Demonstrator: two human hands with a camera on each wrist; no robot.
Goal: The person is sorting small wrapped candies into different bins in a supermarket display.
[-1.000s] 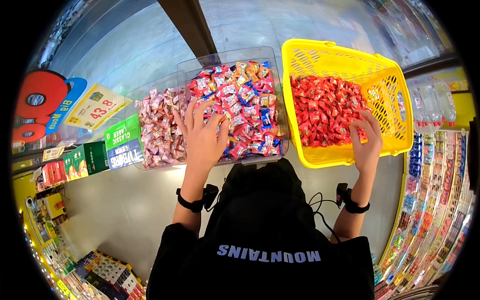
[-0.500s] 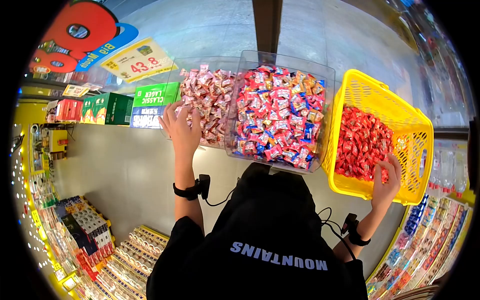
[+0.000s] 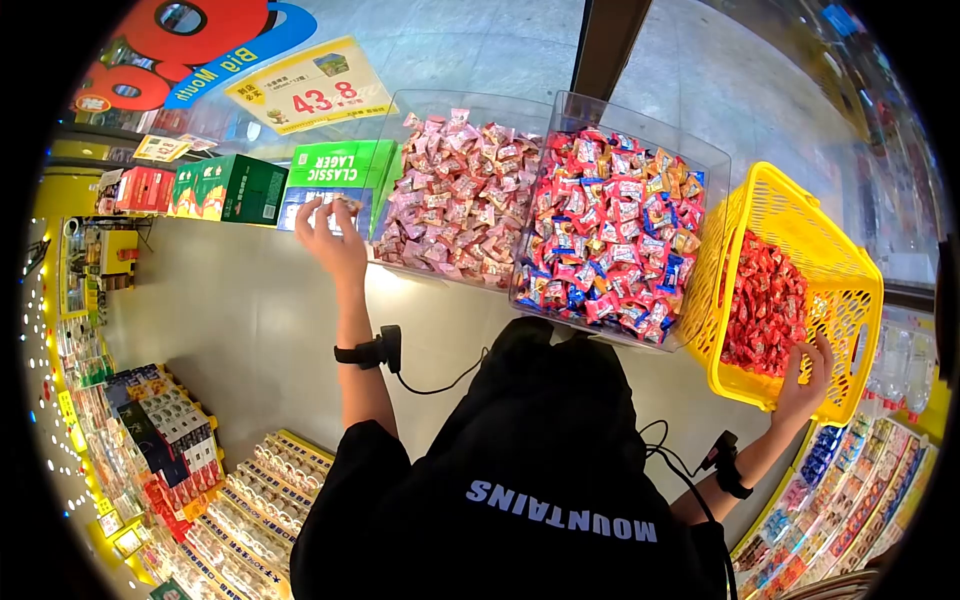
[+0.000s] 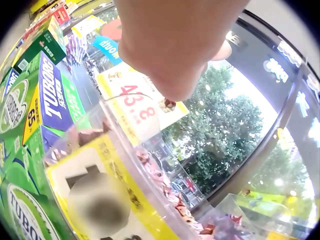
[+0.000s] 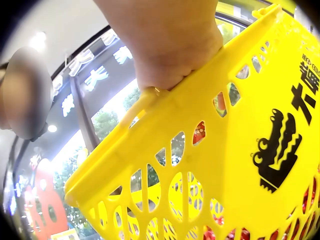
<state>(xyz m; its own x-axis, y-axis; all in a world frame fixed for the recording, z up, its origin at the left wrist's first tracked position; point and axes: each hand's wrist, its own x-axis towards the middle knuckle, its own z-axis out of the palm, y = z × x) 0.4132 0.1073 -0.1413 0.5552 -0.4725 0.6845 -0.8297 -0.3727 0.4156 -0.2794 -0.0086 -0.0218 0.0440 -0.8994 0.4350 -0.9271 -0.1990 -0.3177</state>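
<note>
My left hand [image 3: 335, 248] is left of a clear bin of pink-wrapped candies [image 3: 460, 190], in front of the green and blue beer box [image 3: 345, 165]. Its fingertips pinch a small wrapped candy [image 3: 348, 203], partly visible below a fingertip in the left wrist view [image 4: 169, 105]. Right of the pink candies, another clear bin holds red, blue and orange candies [image 3: 620, 225]. My right hand [image 3: 804, 388] lies over the near rim of the yellow basket [image 3: 868, 345], fingers loosely bent beside red candies [image 3: 765, 310]. The rim hides those fingers in the right wrist view.
A price sign [image 3: 315, 88] stands behind the beer box, with green cartons [image 3: 255, 188] farther left. A dark post [image 3: 608, 45] rises behind the bins. Plastic bottles [image 3: 900, 365] stand right of the basket, and stocked shelves [image 3: 835, 500] line the lower right.
My left hand has moved left, from over the candy bins to beside the beer box. The head view has shifted left, while my right hand remains at the basket's near rim.
</note>
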